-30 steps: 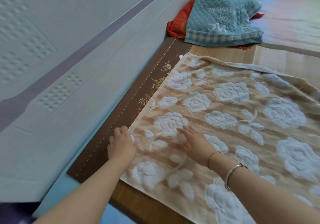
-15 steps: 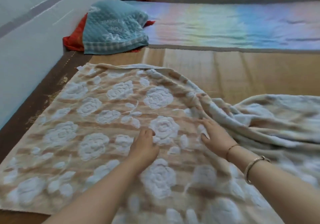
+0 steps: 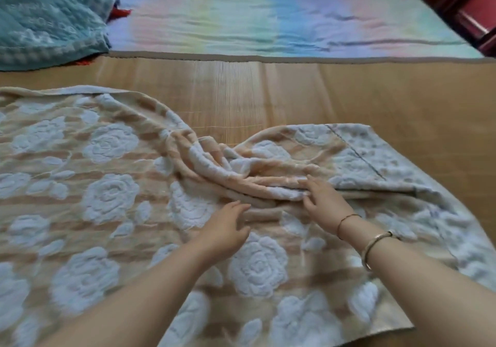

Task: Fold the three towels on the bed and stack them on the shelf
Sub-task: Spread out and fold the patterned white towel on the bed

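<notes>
A large beige towel with white roses [image 3: 102, 201] lies spread over the bamboo mat of the bed [image 3: 268, 91]. Its left part is flat; in the middle it bunches into thick folds [image 3: 228, 169], and its right end is turned over, pale side up. My left hand [image 3: 228, 226] rests flat on the towel just below the bunched folds, fingers apart. My right hand [image 3: 322, 199] lies with its fingers against the folds, palm down, not clearly gripping. A blue quilted towel [image 3: 48, 21] lies at the far left, over something red.
A pastel rainbow sheet [image 3: 268, 21] covers the far half of the bed. Dark red wooden furniture [image 3: 477, 11] stands at the far right corner. Bare bamboo mat shows beyond and right of the towel.
My view and both hands have shifted right along the towel, from its flat left edge by the wall to the bunched middle. The right hand now rests on the folds.
</notes>
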Tool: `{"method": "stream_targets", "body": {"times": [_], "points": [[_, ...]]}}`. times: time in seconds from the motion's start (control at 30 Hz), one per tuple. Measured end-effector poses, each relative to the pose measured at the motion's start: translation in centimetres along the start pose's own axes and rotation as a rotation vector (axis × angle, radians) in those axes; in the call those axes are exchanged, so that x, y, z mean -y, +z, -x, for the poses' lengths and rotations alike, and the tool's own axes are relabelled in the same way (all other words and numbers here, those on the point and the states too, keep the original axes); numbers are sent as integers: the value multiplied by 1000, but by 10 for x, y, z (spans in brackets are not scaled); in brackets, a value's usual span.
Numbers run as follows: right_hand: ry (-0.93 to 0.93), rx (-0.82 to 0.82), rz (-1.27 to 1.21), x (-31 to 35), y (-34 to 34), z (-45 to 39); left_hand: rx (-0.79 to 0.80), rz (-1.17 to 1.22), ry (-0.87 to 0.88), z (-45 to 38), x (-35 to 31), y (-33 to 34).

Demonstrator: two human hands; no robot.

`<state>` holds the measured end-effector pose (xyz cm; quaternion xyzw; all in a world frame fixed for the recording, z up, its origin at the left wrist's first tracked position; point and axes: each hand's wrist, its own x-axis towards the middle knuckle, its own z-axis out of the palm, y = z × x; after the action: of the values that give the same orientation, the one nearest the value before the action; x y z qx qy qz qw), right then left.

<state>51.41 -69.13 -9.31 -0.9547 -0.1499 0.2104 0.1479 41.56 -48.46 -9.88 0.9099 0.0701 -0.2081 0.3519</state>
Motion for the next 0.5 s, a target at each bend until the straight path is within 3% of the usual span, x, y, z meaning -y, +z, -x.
{"method": "stream_targets", "body": {"times": [0.27, 0.4, 0.5], "points": [[69, -153, -66, -31, -7, -12, -298, 30, 172, -42, -39, -8], [86, -173, -100, -69, -23, -37, -231, 104, 158, -82, -68, -13], [60, -179, -65, -100, -35, -64, -158, 23, 85, -123, -93, -1]]}}
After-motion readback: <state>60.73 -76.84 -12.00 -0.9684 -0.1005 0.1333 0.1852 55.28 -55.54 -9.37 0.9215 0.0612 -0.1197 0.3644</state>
